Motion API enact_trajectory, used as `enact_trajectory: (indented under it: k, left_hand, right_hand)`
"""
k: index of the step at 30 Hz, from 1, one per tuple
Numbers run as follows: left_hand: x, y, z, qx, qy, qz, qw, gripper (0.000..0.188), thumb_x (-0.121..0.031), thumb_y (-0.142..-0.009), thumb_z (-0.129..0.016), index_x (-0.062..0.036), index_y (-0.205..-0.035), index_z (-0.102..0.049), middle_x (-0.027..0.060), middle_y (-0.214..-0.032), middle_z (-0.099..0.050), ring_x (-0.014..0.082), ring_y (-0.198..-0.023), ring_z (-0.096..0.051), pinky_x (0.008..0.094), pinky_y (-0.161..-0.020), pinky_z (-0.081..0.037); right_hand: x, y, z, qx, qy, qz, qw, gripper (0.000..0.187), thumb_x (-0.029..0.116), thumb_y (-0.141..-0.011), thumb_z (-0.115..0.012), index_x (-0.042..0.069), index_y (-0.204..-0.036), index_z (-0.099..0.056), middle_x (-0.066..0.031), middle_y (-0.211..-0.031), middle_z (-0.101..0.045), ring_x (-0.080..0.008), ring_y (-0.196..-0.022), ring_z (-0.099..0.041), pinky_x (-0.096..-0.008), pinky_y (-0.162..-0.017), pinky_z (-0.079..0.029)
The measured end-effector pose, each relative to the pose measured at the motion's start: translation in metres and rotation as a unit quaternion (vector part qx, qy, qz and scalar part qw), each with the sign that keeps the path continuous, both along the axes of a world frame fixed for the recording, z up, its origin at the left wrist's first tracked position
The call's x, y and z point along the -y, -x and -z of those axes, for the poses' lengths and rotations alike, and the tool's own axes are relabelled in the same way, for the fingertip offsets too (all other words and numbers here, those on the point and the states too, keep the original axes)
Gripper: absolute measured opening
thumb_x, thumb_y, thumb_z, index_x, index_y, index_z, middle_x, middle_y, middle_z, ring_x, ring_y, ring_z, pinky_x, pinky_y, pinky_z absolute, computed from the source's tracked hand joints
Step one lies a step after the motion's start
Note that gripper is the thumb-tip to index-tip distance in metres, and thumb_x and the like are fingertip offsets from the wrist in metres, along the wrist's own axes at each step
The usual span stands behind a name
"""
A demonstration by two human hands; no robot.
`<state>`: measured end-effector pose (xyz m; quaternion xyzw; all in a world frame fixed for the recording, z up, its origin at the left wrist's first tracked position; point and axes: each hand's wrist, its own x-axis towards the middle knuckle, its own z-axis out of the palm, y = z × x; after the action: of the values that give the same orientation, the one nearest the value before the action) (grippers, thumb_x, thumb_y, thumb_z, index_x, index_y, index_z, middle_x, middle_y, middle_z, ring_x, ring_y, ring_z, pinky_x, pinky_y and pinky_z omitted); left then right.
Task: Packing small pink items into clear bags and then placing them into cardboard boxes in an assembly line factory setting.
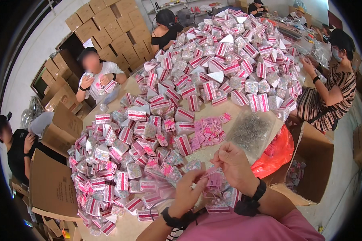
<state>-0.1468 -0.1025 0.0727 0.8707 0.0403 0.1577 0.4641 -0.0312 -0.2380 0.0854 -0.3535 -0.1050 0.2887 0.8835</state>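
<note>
My left hand (190,188) is closed in a pinch at the near edge of the table, on the corner of a small pink tag (214,179). Just above and to the right, my right hand (234,162) is also pinched, its fingertips close to the left ones. Something thin and pale seems to run between the fingertips, too fine to make out. Under my hands lie wedge-shaped packs (218,205), glittery silver with pink bands. Beyond them is a spread of loose pink tags (208,131), and to its right a heap of thin metallic-looking pieces (251,130).
A large mound of wedge packs (229,60) fills the table's far side; another pile (124,160) is at left. An orange-red bag (274,154) and an open carton (309,168) stand at right. Several people sit around the table. Stacked cartons (108,32) line the back wall.
</note>
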Motion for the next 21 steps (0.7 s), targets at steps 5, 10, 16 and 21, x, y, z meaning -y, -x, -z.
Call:
enact_trajectory:
  k: [5,10,16,21]
  left_hand:
    - [-0.013,-0.013,-0.042,0.080,0.032,-0.037,0.996,0.032,-0.015,-0.081,-0.066,-0.0020,-0.109,-0.058,0.0133,-0.097,-0.060,0.0226,-0.087,-0.059,0.0324,-0.076,-0.047]
    - [-0.028,-0.025,-0.067,0.068,-0.070,0.092,0.991,0.040,-0.015,-0.081,-0.065,-0.0027,-0.118,-0.053,0.0143,-0.107,-0.057,0.0272,-0.096,-0.057,0.0342,-0.082,-0.046]
    - [-0.038,-0.031,-0.087,0.052,-0.100,0.191,0.975,0.041,-0.017,-0.083,-0.062,-0.0030,-0.120,-0.051,0.0158,-0.112,-0.056,0.0321,-0.096,-0.056,0.0361,-0.080,-0.046]
    - [-0.040,-0.023,-0.089,-0.014,-0.114,0.167,0.979,0.024,-0.013,-0.081,-0.062,-0.0026,-0.102,-0.059,0.0131,-0.093,-0.060,0.0239,-0.083,-0.058,0.0327,-0.069,-0.046]
  right_hand:
    - [-0.006,0.004,-0.015,-0.012,0.026,-0.061,0.998,0.008,0.008,-0.088,-0.056,0.003,-0.089,-0.050,-0.0068,-0.076,-0.057,-0.0132,-0.065,-0.054,-0.0249,-0.064,-0.047]
    - [-0.013,0.013,-0.017,-0.013,0.039,-0.089,0.995,0.009,0.007,-0.087,-0.059,0.001,-0.090,-0.053,-0.0056,-0.076,-0.057,-0.0118,-0.063,-0.054,-0.0229,-0.059,-0.045]
    - [-0.013,0.015,-0.024,-0.026,0.039,-0.142,0.989,0.008,0.005,-0.086,-0.059,0.000,-0.090,-0.055,-0.0041,-0.074,-0.056,-0.0105,-0.060,-0.053,-0.0217,-0.056,-0.044]
    - [-0.010,0.015,-0.020,-0.044,0.068,-0.189,0.979,0.010,0.005,-0.085,-0.061,-0.001,-0.091,-0.055,-0.0054,-0.074,-0.057,-0.0109,-0.061,-0.053,-0.0226,-0.055,-0.043]
